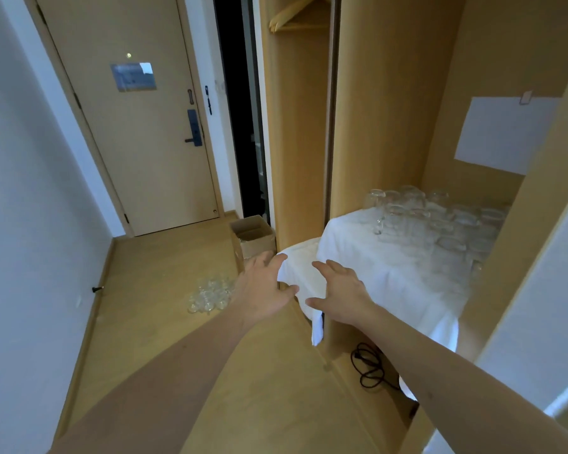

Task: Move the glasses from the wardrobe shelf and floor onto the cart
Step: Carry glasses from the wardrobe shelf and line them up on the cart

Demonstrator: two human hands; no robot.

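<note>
Many clear glasses (436, 224) stand packed together on a shelf draped with a white cloth (374, 267) inside the wooden wardrobe. A second cluster of clear glasses (210, 294) sits on the wooden floor to the left. My left hand (263, 291) reaches forward with spread fingers, its fingertips at the hanging corner of the cloth. My right hand (340, 294) is stretched out beside it, fingers straight, over the cloth's near edge. Neither hand holds a glass. No cart is in view.
An open cardboard box (253, 239) stands on the floor against the wardrobe side. A black cable (369, 367) lies coiled on the wardrobe floor under the shelf. The closed room door (138, 126) is ahead, a white wall on the left.
</note>
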